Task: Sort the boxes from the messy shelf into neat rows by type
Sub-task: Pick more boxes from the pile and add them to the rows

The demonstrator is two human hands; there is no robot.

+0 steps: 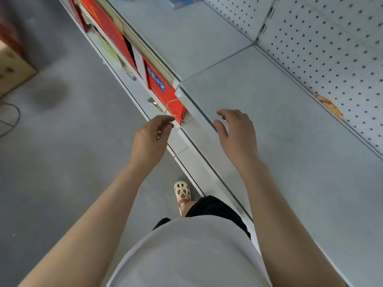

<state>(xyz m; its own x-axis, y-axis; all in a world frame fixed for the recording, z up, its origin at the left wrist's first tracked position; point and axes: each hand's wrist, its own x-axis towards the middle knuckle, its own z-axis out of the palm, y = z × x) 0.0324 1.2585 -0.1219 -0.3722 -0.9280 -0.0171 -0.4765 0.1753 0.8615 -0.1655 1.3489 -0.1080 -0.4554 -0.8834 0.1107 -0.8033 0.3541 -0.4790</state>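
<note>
A red gift box (160,88) with a blue label and a gold cord handle stands on the lower shelf, under the lip of the upper grey shelf (269,125). My left hand (150,137) is just below its near corner, with its fingertips at the gold cord; whether they pinch the cord I cannot tell. My right hand (236,133) hovers over the bare upper shelf with its fingers spread and nothing in it. More red boxes (103,23) stand further along the lower shelf. A blue box (182,2) lies at the far end of the upper shelf.
White pegboard (323,48) backs the upper shelf, with an orange patch (329,106) at its base. A cardboard carton (12,73) and a cable (10,119) lie on the grey floor at left. My foot in a cream sandal (182,191) is by the shelf base.
</note>
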